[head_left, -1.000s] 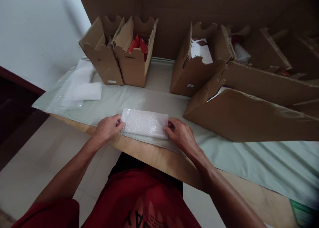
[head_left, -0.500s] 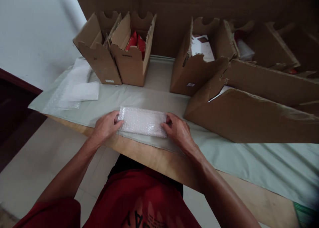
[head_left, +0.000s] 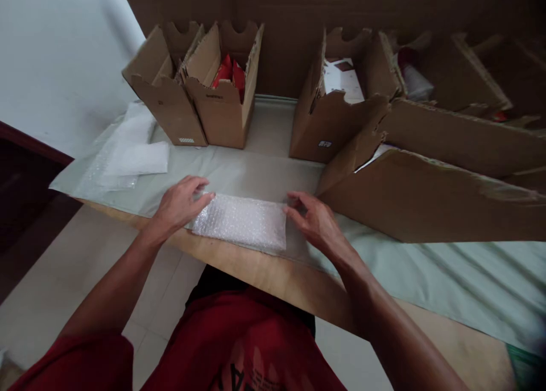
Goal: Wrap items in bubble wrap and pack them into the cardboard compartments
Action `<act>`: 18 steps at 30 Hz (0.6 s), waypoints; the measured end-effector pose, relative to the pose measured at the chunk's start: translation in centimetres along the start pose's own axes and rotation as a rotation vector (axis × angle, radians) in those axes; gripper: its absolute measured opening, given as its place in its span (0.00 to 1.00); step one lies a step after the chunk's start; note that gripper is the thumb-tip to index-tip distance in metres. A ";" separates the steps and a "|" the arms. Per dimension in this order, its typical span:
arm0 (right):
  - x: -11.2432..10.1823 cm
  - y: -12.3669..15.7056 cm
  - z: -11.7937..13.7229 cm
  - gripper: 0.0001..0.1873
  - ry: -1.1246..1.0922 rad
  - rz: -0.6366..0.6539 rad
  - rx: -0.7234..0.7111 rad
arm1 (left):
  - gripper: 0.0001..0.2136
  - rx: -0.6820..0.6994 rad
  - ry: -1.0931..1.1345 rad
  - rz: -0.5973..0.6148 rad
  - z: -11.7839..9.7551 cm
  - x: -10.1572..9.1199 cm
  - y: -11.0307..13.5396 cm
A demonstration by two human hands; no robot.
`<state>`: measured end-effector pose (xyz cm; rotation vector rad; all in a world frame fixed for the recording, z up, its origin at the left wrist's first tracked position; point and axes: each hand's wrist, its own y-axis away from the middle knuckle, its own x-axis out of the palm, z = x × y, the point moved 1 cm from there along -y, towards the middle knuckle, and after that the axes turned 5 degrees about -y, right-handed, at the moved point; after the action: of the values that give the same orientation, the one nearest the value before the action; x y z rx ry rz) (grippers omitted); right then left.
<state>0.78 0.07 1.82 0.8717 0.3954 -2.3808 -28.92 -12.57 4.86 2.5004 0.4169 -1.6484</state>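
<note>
A flat, rectangular bubble-wrap bag (head_left: 241, 221) lies near the table's front edge, and I cannot make out whether anything is inside. At its left end, my left hand (head_left: 181, 204) has thumb and fingers apart, the thumb tip at the bag's upper left corner. My right hand (head_left: 310, 215) hovers at the upper right corner with its fingers parted and curved; the fingertips are close to the bag's edge. Neither hand grips the bag.
More bubble-wrap bags (head_left: 143, 159) lie on the pale green cloth (head_left: 239, 166) at the left. Behind stand a cardboard box (head_left: 170, 103), another with red packets (head_left: 230, 72), and one with white cards (head_left: 343, 81). A long low carton (head_left: 439, 194) stands at right.
Both hands have let go of the bubble-wrap bag's ends and their fingers have spread. The bag now lies slightly nearer to me on the table.
</note>
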 end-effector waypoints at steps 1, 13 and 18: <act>0.0 -0.9 -0.2 0.20 0.012 -0.031 -0.048 | 0.20 0.056 0.018 -0.028 -0.5 0.3 -1.4; 1.2 6.7 -2.6 0.25 0.164 -0.074 -0.216 | 0.30 0.090 0.181 0.131 3.1 0.7 1.9; -0.6 9.5 -1.8 0.21 0.246 -0.092 -0.236 | 0.22 0.083 -0.010 -0.053 3.3 -0.9 6.0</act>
<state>7.82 -6.43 0.12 1.0555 0.8116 -2.2535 -30.44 -19.25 4.06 2.5607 0.4254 -1.7311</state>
